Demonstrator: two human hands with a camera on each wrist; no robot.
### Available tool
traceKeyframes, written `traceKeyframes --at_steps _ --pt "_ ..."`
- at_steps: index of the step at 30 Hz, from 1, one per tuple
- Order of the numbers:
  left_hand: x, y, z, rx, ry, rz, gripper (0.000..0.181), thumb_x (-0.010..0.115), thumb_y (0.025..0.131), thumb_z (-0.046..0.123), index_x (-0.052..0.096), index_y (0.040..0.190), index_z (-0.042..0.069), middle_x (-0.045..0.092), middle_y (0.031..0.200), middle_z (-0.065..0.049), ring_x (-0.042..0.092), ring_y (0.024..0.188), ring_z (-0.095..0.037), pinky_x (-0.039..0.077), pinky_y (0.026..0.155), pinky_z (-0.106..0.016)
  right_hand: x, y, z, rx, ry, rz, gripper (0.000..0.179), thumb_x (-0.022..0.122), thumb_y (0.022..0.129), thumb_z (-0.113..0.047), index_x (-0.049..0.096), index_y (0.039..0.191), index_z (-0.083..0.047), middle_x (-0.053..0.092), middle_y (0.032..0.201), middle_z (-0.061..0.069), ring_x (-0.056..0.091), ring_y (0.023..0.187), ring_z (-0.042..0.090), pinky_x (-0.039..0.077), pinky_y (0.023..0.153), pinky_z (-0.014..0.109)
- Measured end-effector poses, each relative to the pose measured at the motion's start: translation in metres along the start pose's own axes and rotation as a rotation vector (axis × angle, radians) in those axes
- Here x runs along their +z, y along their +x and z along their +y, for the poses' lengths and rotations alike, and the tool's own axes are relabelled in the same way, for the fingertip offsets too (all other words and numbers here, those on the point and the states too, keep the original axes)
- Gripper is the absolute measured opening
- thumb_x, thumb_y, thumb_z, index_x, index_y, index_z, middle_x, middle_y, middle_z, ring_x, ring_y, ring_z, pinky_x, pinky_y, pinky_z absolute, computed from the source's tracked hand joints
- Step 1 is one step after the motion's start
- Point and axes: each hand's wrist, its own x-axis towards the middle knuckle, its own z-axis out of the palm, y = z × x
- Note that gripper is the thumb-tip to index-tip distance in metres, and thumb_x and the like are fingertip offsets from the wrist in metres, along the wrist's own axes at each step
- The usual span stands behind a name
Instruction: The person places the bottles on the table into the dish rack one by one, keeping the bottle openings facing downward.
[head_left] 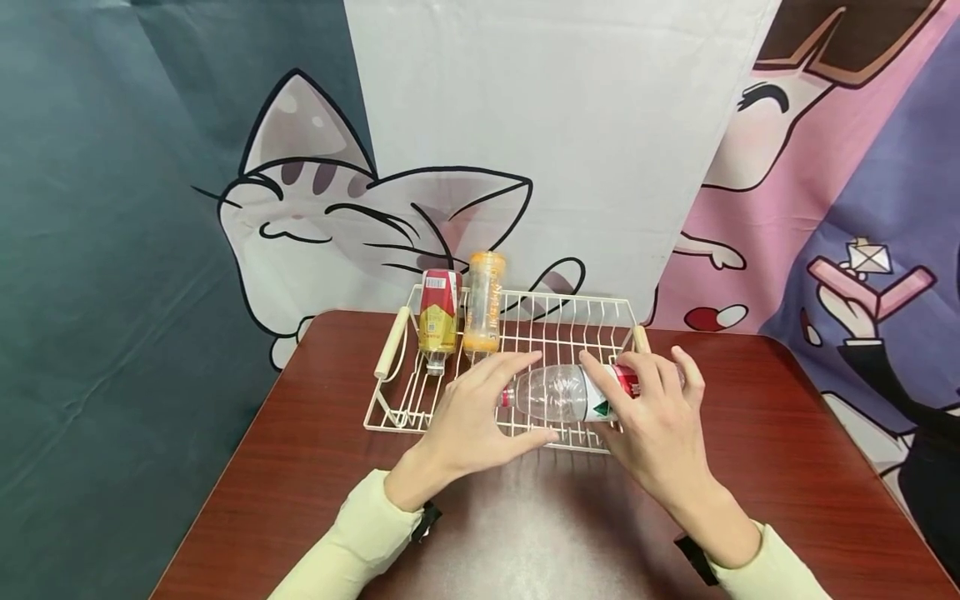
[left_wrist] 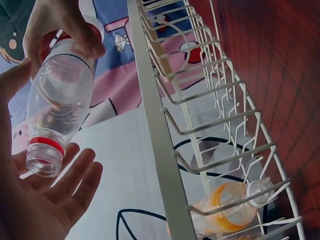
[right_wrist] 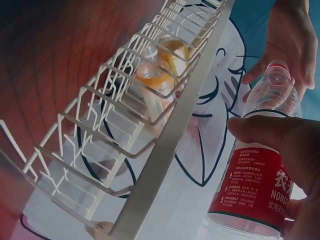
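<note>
My right hand grips an uncapped clear plastic bottle by its red and white label. The bottle is tilted nearly level above the white wire rack, its mouth with a red ring pointing left. My left hand is spread around the neck end, fingers extended and thumb apart, as the left wrist view shows. At the rack's left side, a bottle with a red and yellow label and a clear bottle with orange bands lean with their necks down.
The rack has cream handles at both ends and stands on a reddish-brown wooden table. Close behind it hangs a cloth backdrop with cartoon drawings.
</note>
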Motion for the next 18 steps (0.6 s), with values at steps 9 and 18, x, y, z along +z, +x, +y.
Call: traceKeyframes --at_steps 9,18 --pt "0.0044 -0.0036 0.0012 0.004 -0.012 -0.004 0.083 0.099 0.079 0.043 0.067 0.15 0.013 0.076 0.135 -0.004 0.074 0.12 -0.02 0.062 0.097 -0.035 0.0037 -0.0047 -0.0041 0.02 0.018 -0.009 0.108 0.109 0.045 -0.004 0.073 0.145 -0.021 0.064 0.12 0.028 0.06 0.111 0.05 0.032 0.112 0.074" --pt "0.0069 -0.0053 0.0001 0.019 -0.044 0.012 0.072 0.101 0.081 0.034 0.071 0.142 0.01 0.077 0.132 -0.006 0.077 0.113 -0.023 0.062 0.095 -0.032 0.0045 -0.0072 -0.0036 0.009 0.029 -0.019 0.108 0.11 0.045 -0.005 0.072 0.145 -0.02 0.065 0.12 0.027 0.06 0.112 0.05 0.031 0.113 0.074"
